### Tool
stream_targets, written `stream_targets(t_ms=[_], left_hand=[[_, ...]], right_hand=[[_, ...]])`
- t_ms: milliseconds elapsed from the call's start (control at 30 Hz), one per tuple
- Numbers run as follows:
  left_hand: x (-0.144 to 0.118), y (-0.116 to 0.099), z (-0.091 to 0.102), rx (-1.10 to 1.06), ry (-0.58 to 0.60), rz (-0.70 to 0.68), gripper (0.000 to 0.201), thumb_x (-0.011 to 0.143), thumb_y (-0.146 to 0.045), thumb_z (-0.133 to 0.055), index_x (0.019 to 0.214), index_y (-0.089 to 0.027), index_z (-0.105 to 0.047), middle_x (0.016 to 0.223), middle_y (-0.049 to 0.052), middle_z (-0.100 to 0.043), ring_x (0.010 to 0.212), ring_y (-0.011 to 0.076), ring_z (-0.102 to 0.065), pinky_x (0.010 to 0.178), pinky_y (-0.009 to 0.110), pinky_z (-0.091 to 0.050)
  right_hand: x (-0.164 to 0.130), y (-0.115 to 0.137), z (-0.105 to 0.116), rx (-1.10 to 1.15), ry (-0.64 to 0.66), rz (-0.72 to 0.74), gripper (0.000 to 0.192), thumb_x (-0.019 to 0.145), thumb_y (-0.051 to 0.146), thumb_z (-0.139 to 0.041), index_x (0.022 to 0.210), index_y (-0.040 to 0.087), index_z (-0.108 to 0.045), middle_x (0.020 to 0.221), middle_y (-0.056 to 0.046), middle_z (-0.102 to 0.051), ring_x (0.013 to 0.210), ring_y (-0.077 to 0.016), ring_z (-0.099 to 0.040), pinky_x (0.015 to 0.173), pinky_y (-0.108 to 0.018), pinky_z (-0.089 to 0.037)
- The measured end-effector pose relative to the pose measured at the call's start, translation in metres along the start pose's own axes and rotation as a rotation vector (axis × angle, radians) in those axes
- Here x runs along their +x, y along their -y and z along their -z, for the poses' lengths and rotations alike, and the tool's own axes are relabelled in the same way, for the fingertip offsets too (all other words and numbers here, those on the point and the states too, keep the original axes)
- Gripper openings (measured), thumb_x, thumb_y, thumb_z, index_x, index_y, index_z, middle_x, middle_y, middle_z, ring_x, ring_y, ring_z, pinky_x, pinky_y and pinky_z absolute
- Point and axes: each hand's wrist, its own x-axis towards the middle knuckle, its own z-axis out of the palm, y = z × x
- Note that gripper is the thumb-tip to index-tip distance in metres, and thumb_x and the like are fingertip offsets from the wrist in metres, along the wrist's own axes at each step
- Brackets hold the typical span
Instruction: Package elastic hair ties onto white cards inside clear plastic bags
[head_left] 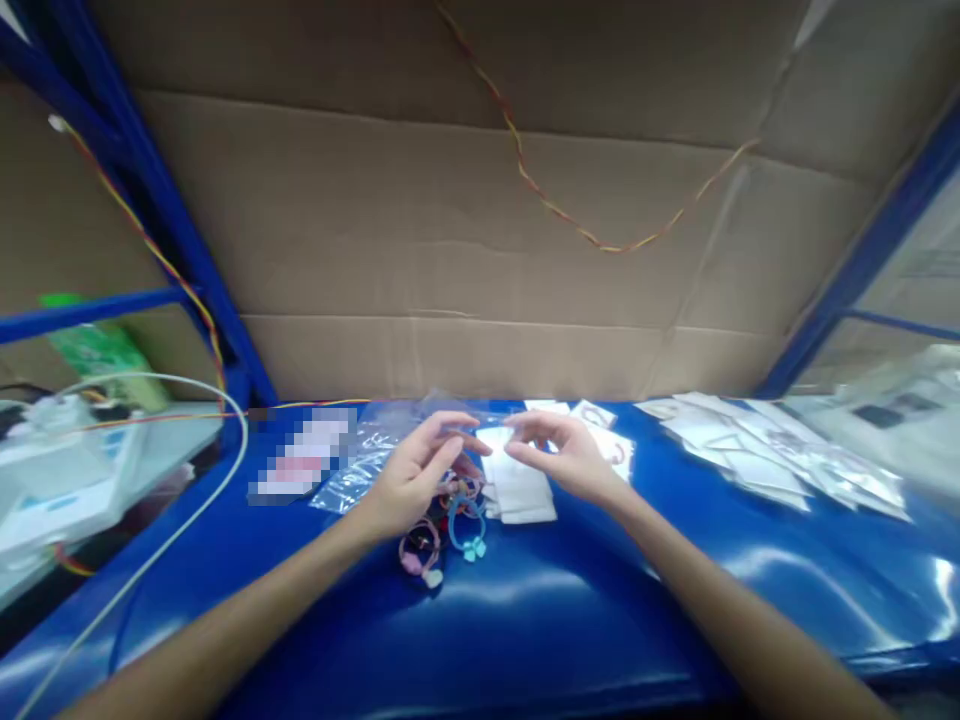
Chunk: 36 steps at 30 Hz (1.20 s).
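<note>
Nearest on blue table (525, 620): hair ties (442, 535), pink and teal, heaped just under left hand (412, 470). Left hand (412, 470) and right hand (562, 455) raised above stack of white cards (517, 490), fingertips pinched together on small clear bag (491, 437). Best done, by judgement: keep pinch light, part bag mouth evenly. Bag edges blurred; contents not discernible. Farther right: filled packets (757, 445). Behind: cardboard wall (480, 200). Pixelated patch left, unreadable.

Small clear plastic bag (491, 437) pinched upright above pastel hair ties (442, 525).
</note>
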Motion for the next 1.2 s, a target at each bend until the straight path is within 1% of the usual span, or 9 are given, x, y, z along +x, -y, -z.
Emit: stream_targets(t_ms=[133, 233, 333, 467, 600, 733, 833, 967, 1200], left_hand=[[-0.001, 0.001, 0.000, -0.022, 0.035, 0.018, 0.032, 0.099, -0.043, -0.058, 0.123, -0.022, -0.056, 0.109, 0.008, -0.076, 0.085, 0.0201, -0.072, 0.072, 0.031, -0.060], [-0.001, 0.000, -0.002, -0.030, 0.053, 0.042, 0.032, 0.099, -0.045, -0.058, 0.121, -0.023, -0.057, 0.111, 0.010, -0.076, 0.085, 0.0208, -0.073, 0.070, 0.031, -0.060], [-0.002, -0.001, -0.002, 0.120, 0.032, 0.033, 0.030, 0.099, -0.045, -0.055, 0.119, -0.023, -0.058, 0.109, 0.009, -0.078, 0.085, 0.0217, -0.074, 0.071, 0.032, -0.060], [-0.002, 0.000, 0.001, 0.375, -0.024, -0.029, 0.026, 0.098, -0.041, -0.058, 0.114, -0.021, -0.064, 0.101, 0.006, -0.080, 0.089, 0.0234, -0.075, 0.084, 0.036, -0.057], [-0.001, 0.001, 0.003, 0.434, -0.036, -0.065, 0.025, 0.097, -0.038, -0.058, 0.114, -0.022, -0.066, 0.100, 0.005, -0.081, 0.093, 0.0238, -0.075, 0.088, 0.036, -0.056], [0.000, 0.003, 0.003, 0.376, -0.023, -0.008, 0.026, 0.098, -0.041, -0.057, 0.114, -0.022, -0.064, 0.100, 0.005, -0.081, 0.089, 0.0234, -0.076, 0.081, 0.035, -0.058], [0.002, 0.004, 0.004, 0.295, -0.042, 0.016, 0.027, 0.098, -0.042, -0.057, 0.112, -0.020, -0.063, 0.098, 0.007, -0.080, 0.085, 0.0235, -0.076, 0.072, 0.033, -0.059], [0.004, 0.004, 0.008, 0.233, -0.061, 0.021, 0.026, 0.095, -0.041, -0.061, 0.108, -0.019, -0.064, 0.095, 0.008, -0.081, 0.084, 0.0238, -0.076, 0.074, 0.034, -0.059], [0.003, 0.002, 0.007, 0.196, -0.052, 0.061, 0.024, 0.094, -0.039, -0.061, 0.106, -0.019, -0.065, 0.087, 0.006, -0.081, 0.066, 0.0197, -0.071, 0.062, 0.030, -0.055]], right_hand=[[0.000, 0.002, 0.000, 0.048, -0.038, 0.012, 0.018, 0.085, 0.038, -0.076, 0.089, 0.021, -0.072, 0.092, -0.005, -0.074, 0.085, -0.0215, -0.066, 0.073, -0.034, -0.048], [-0.001, 0.002, 0.001, 0.145, -0.012, 0.003, 0.022, 0.082, 0.038, -0.079, 0.080, 0.021, -0.065, 0.092, -0.005, -0.072, 0.091, -0.0223, -0.066, 0.078, -0.034, -0.050], [-0.002, 0.000, 0.000, 0.227, 0.035, -0.028, 0.028, 0.082, 0.041, -0.078, 0.077, 0.022, -0.058, 0.086, -0.004, -0.072, 0.085, -0.0215, -0.068, 0.076, -0.035, -0.052], [-0.003, -0.001, -0.001, 0.288, 0.035, -0.086, 0.030, 0.077, 0.038, -0.084, 0.092, 0.022, -0.063, 0.077, 0.001, -0.070, 0.070, -0.0167, -0.065, 0.068, -0.031, -0.051], [-0.001, -0.002, 0.000, 0.329, 0.015, -0.175, 0.052, 0.069, 0.035, -0.089, 0.115, 0.020, -0.070, 0.072, 0.003, -0.069, 0.065, -0.0149, -0.062, 0.068, -0.031, -0.050], [0.001, -0.001, 0.002, 0.344, -0.010, -0.199, 0.032, 0.066, 0.035, -0.091, 0.088, 0.019, -0.073, 0.070, 0.002, -0.068, 0.064, -0.0150, -0.063, 0.065, -0.031, -0.050], [0.001, 0.001, 0.002, 0.376, -0.021, -0.208, 0.036, 0.063, 0.036, -0.093, 0.077, 0.021, -0.064, 0.075, 0.001, -0.072, 0.069, -0.0169, -0.068, 0.066, -0.031, -0.052], [0.000, 0.004, 0.004, 0.375, -0.047, -0.226, 0.037, 0.067, 0.040, -0.091, 0.073, 0.021, -0.060, 0.073, -0.002, -0.075, 0.068, -0.0188, -0.071, 0.062, -0.029, -0.052], [-0.001, -0.002, 0.006, 0.336, -0.098, -0.264, 0.030, 0.068, 0.039, -0.091, 0.074, 0.019, -0.069, 0.070, -0.002, -0.074, 0.065, -0.0182, -0.069, 0.063, -0.030, -0.052]])
